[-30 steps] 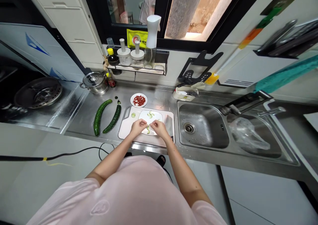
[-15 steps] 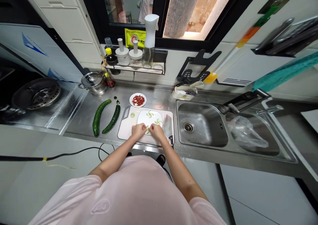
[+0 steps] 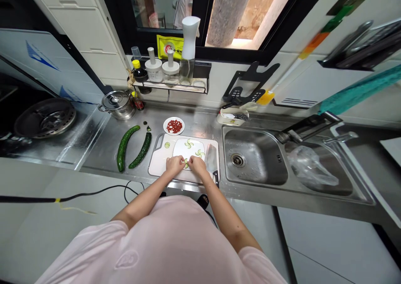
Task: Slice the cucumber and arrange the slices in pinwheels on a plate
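Note:
Both hands meet over the near edge of a white square plate [image 3: 181, 147] lying on a pale cutting board [image 3: 159, 161]. My left hand [image 3: 174, 166] and my right hand [image 3: 197, 166] pinch with their fingertips at a small green cucumber slice [image 3: 186, 163] between them; which hand grips it is too small to tell. Curved cucumber slices form pinwheels [image 3: 189, 143] on the plate, another one [image 3: 199, 153] at its right. A few slices [image 3: 167, 145] sit on the board's left part. The knife [image 3: 211, 158] lies along the board's right side.
Two whole-looking cucumbers [image 3: 125, 148] [image 3: 142, 150] lie left of the board. A plate of red pieces [image 3: 174, 126] stands behind it. On the right is the sink [image 3: 255, 158]; a lidded pot [image 3: 118, 104] stands back left.

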Available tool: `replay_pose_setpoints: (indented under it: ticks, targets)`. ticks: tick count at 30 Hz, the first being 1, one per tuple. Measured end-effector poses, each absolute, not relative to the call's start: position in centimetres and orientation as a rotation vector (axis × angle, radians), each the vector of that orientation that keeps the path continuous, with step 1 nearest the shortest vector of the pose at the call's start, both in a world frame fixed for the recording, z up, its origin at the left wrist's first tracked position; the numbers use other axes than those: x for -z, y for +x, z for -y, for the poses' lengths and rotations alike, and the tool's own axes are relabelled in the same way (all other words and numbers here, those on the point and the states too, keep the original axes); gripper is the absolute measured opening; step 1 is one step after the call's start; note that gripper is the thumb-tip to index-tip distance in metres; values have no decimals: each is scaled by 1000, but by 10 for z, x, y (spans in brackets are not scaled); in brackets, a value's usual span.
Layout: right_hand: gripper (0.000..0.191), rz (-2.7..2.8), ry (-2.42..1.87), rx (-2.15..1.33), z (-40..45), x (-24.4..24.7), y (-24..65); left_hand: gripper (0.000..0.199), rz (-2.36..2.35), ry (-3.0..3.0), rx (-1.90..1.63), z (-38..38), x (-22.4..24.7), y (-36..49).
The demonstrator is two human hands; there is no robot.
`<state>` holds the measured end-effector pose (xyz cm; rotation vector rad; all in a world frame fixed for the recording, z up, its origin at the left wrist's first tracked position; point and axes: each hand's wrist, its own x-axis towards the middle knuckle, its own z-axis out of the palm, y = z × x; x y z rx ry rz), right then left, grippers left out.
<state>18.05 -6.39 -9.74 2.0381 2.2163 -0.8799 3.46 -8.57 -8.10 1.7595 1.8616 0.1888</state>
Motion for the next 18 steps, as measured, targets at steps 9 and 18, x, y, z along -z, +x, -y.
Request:
replay_pose_setpoints:
  ticks: [9,18]
  targets:
    - [16,-2156,2030,845,63,95,179,16,-1853,1857,-147,86,84,35]
    - [18,-2194,2025,784,68,90,178,18,-1728,2171,-314,98,101,32]
